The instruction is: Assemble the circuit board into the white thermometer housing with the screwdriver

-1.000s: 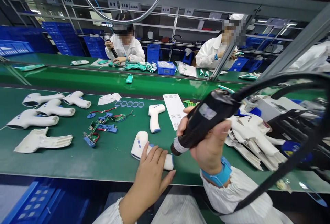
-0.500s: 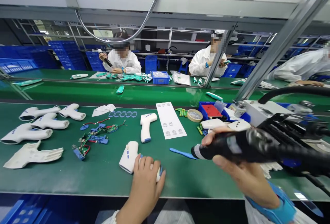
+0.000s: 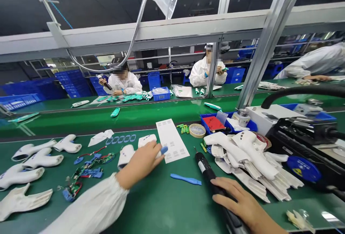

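Observation:
My left hand [image 3: 142, 163] is closed round the handle of a white thermometer gun [image 3: 126, 155], whose blue end sticks out past my fingers. It holds the gun next to a second white thermometer gun [image 3: 147, 140] that lies just beyond. My right hand [image 3: 241, 201] lies over a black electric screwdriver [image 3: 207, 170], fingers curled on its body. The screwdriver rests on the green table [image 3: 161, 205] with its tip pointing away from me. A blue plastic pry tool [image 3: 185, 180] lies between my hands.
White shell halves are piled at right [image 3: 250, 156] and laid out at left [image 3: 40, 158]. Circuit boards with wires [image 3: 86, 169], a white label sheet [image 3: 172, 140], a tape roll [image 3: 197, 130], a blue tray [image 3: 215, 122] and a black machine [image 3: 304, 144] stand around. Co-workers sit beyond the conveyor [image 3: 134, 113].
My left hand has carried the thermometer gun away from the table edge, up beside the other gun. My right hand has brought the screwdriver down from the air onto the table.

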Motion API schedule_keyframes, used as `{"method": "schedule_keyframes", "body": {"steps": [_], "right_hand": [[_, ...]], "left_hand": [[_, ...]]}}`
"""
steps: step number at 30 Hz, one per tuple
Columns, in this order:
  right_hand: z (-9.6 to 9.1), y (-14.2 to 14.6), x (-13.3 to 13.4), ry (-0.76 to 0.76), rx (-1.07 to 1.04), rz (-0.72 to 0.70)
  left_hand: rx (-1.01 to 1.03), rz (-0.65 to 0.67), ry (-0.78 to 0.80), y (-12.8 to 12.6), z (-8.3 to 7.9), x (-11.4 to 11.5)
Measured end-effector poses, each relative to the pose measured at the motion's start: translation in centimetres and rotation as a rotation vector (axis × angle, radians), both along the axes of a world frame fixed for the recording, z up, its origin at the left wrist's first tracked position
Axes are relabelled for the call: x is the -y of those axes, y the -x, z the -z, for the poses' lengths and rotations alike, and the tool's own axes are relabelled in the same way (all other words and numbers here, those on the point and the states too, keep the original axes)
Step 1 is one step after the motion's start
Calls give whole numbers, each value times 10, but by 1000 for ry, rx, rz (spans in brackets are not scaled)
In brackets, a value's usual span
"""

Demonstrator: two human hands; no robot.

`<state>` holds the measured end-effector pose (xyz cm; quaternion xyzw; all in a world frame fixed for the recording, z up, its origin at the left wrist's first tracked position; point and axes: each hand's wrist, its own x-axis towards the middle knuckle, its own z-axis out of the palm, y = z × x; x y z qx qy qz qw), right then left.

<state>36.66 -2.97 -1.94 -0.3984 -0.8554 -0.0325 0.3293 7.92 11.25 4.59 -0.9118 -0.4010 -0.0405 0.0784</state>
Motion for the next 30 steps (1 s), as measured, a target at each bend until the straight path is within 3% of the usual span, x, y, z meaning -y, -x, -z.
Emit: {"method": "schedule_keyframes", "body": {"steps": [3,6,9,12,15,18,20,24,27,30], "right_hand": [[4,-3,-2,48,-29,71],[7,-4,-4,19,-39,101],[7,-5,-4,-26,-32,107],[4,-5,-4,-52,-28,119],[4,-4,-4,-71,-32,162],[8,-4,-3,-93,-84,210],[8,-3,-2,-115,-139,230],[-10,15,0,-73,-233,241],[-30,44,-11,173,-117,195],[-36,74,-34,435,142,213]], "left_hand": [[-112,-57,-2,-44,-10,-47],[-196,-103,17,-85,-7,-79],[-244,-129,35,-111,-4,-93],[-255,-143,37,-115,-11,-91],[-234,-135,36,-97,-28,-66],[-180,-73,55,-62,-41,-16],[-124,-13,85,-35,-40,23],[8,167,26,16,-3,80],[16,241,-78,36,33,96],[107,178,-127,44,56,106]]}}
